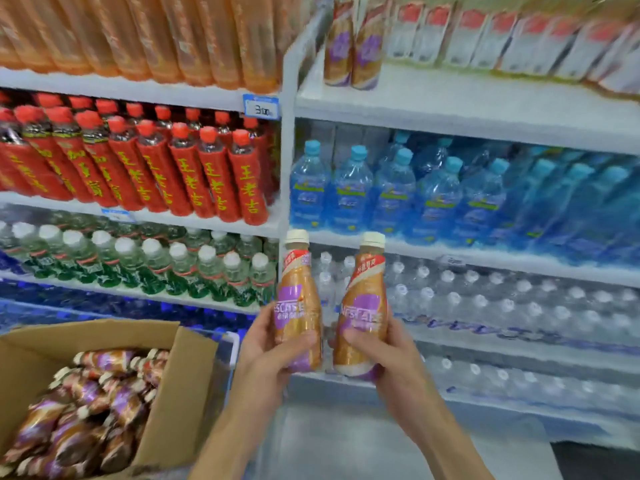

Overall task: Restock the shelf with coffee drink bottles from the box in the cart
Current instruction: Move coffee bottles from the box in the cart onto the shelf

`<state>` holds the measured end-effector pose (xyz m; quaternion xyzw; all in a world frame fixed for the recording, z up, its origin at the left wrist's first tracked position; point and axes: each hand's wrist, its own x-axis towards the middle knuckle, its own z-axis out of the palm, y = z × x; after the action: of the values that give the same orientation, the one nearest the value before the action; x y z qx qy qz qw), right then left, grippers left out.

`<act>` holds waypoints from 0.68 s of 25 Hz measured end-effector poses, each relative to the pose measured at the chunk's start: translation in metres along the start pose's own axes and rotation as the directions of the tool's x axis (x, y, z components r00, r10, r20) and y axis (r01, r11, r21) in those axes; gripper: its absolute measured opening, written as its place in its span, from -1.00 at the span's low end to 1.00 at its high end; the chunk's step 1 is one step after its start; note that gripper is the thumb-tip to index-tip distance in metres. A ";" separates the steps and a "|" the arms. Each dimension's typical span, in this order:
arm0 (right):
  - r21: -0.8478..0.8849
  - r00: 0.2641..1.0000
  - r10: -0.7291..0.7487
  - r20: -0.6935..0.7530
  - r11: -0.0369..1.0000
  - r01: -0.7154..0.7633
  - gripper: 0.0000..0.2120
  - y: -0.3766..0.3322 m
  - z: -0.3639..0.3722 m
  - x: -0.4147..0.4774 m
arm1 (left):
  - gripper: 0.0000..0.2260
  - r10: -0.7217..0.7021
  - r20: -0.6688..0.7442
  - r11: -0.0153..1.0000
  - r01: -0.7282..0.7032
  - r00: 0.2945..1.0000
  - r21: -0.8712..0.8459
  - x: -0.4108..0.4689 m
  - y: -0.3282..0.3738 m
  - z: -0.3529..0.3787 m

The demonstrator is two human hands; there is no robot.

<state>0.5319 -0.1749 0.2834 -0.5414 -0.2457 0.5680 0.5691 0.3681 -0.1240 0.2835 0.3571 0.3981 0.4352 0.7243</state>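
Both hands, left point(273, 344) and right point(384, 351), each grip 1 upright coffee bottle point(300, 299) before the shelf point(450, 102).

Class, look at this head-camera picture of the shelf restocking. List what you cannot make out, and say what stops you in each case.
- Cardboard box: its lower part is cut off by the bottom edge, so the bottle count is unknown.
- Top shelf: the two coffee bottles have their caps cut off by the top edge.
- Price tag: print too blurred to read surely.
- Left hand, right hand: fingers cover the lower labels.

White shelf point(450, 98) carries two coffee bottles point(353, 46) beside white-labelled bottles point(519, 39).
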 end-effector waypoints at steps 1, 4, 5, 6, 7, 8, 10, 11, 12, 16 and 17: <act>-0.009 1.000 -0.016 -0.015 1.000 0.016 -0.24 -0.009 -0.016 -0.005 | -0.24 0.001 0.015 1.000 -0.001 1.000 0.007 0.001 -0.002 0.018; 0.017 0.994 -0.074 -0.077 0.997 0.075 -0.20 -0.035 -0.052 -0.012 | -0.25 0.028 0.068 0.999 -0.030 0.997 0.038 0.007 -0.005 0.060; 0.010 0.991 -0.094 -0.091 0.995 0.095 -0.18 -0.042 -0.060 -0.012 | -0.26 0.038 0.083 0.998 -0.042 0.996 0.051 0.011 -0.005 0.070; 0.002 0.988 -0.117 -0.096 0.993 0.118 -0.18 -0.048 -0.067 -0.011 | -0.26 0.045 0.096 0.997 -0.052 0.994 0.065 0.015 -0.005 0.079; 0.010 0.985 -0.139 -0.100 0.990 0.141 -0.19 -0.054 -0.072 -0.009 | -0.26 0.047 0.103 0.996 -0.055 0.994 0.074 0.019 -0.005 0.086; 0.028 0.980 -0.163 -0.114 0.985 0.167 -0.20 -0.059 -0.077 -0.005 | -0.25 0.045 0.115 0.996 -0.054 0.992 0.077 0.024 -0.004 0.094; 0.057 0.967 -0.196 -0.161 0.977 0.208 -0.24 -0.067 -0.083 0.004 | -0.25 0.044 0.128 0.994 -0.056 0.991 0.090 0.037 -0.004 0.105; 0.061 0.960 -0.210 -0.184 0.973 0.224 -0.27 -0.071 -0.084 0.010 | -0.27 0.053 0.131 0.993 -0.065 0.990 0.094 0.044 -0.002 0.110; 0.058 0.954 -0.222 -0.201 0.970 0.238 -0.32 -0.075 -0.084 0.016 | -0.29 0.063 0.132 0.993 -0.075 0.989 0.088 0.051 0.001 0.115; 0.011 0.928 -0.290 -0.233 0.954 0.300 -0.45 -0.091 -0.085 0.050 | -0.39 0.087 0.142 0.991 -0.100 0.986 0.089 0.088 0.009 0.128; 0.013 0.924 -0.303 -0.234 0.949 0.315 -0.45 -0.097 -0.082 0.060 | -0.39 0.094 0.140 0.991 -0.106 0.986 0.084 0.098 0.015 0.129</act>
<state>0.6561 -0.1257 0.3263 -0.5430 -0.2464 0.4111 0.6895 0.5071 -0.0511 0.3258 0.4381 0.3491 0.4272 0.7097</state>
